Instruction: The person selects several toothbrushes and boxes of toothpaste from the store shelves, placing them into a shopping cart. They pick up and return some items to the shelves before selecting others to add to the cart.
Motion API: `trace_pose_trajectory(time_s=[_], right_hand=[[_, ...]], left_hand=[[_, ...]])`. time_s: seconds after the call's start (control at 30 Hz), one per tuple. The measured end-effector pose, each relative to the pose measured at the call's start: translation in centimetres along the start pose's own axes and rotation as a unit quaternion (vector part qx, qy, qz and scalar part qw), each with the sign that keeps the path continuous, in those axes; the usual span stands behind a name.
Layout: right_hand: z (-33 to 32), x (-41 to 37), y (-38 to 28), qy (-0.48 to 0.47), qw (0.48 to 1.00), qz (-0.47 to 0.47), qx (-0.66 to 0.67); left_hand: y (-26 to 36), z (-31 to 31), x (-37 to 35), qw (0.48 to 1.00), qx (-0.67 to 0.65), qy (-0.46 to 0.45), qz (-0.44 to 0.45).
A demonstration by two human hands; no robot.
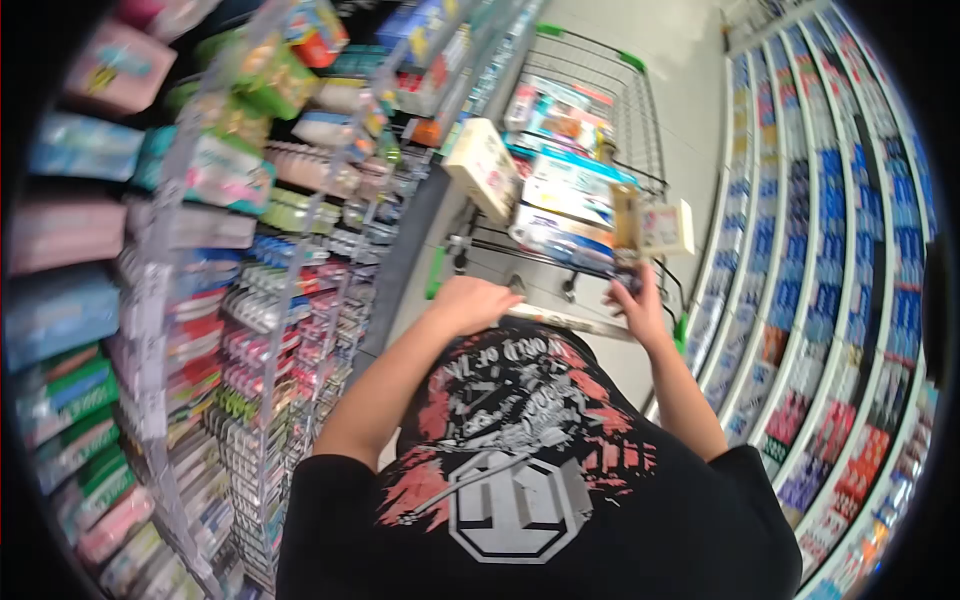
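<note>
The shopping cart (655,120) stands in front of me, a black wire basket with green corners. My left hand (478,303) is closed at the left part of the cart handle (570,320). My right hand (641,300) is raised just above the handle's right part, fingers pinched around a small dark thing that I cannot make out. Right above those fingers stands a slim brown-gold package (625,215), beside a cream box (666,229). Another cream box (483,170) leans at the basket's left side. White-and-blue packs (568,195) lie between them.
More colourful packages (560,115) fill the basket's far part. Close on my left runs a shelf rack (165,230) of boxes and hanging goods. Curved shelves (800,250) with rows of small packs line the right. Pale tiled floor (690,50) stretches ahead of the cart.
</note>
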State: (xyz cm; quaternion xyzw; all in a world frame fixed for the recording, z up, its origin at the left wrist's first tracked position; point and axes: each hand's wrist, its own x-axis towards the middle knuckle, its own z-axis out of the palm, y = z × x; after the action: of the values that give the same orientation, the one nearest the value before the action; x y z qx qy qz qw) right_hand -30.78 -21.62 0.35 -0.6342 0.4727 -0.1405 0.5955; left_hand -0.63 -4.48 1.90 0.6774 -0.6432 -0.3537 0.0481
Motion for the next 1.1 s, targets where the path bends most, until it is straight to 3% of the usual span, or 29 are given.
trace_pose_trajectory(time_s=[0.1,0.17,0.3,0.53,0.6,0.7,0.8,1.1], right_hand=[[0.6,-0.5,0.9,0.171,0.969,-0.048,-0.171],[0.8,-1.0,2.2,0.231,0.945,-0.035,-0.229],[1.3,-1.3,3.2,0.292,0.908,-0.030,-0.297],[2.1,-1.5,2.6,0.288,0.917,-0.049,-0.272],[2.2,-1.7,2.8,0.285,0.920,-0.063,-0.260],[1.7,-1.6,3.7,0.292,0.919,-0.097,-0.248],[2.2,-2.6,3.3,0.313,0.906,-0.107,-0.266],[3.3,-6.4,3.6,0.294,0.902,-0.054,-0.312]], left_hand=[[-0.4,-0.9,0.1,0.999,0.010,-0.044,-0.004],[-0.8,-1.0,0.4,0.997,-0.021,-0.065,0.031],[-0.1,-1.6,0.4,0.996,-0.011,-0.091,-0.005],[-0.1,-0.5,0.3,0.997,-0.014,-0.050,-0.054],[0.1,-0.7,0.1,0.993,-0.016,-0.102,-0.053],[0.1,0.9,0.0,0.998,0.015,-0.031,-0.042],[0.4,1.1,-0.9,0.999,0.014,-0.026,-0.042],[1.4,4.1,-5.0,0.996,0.046,0.050,-0.060]])
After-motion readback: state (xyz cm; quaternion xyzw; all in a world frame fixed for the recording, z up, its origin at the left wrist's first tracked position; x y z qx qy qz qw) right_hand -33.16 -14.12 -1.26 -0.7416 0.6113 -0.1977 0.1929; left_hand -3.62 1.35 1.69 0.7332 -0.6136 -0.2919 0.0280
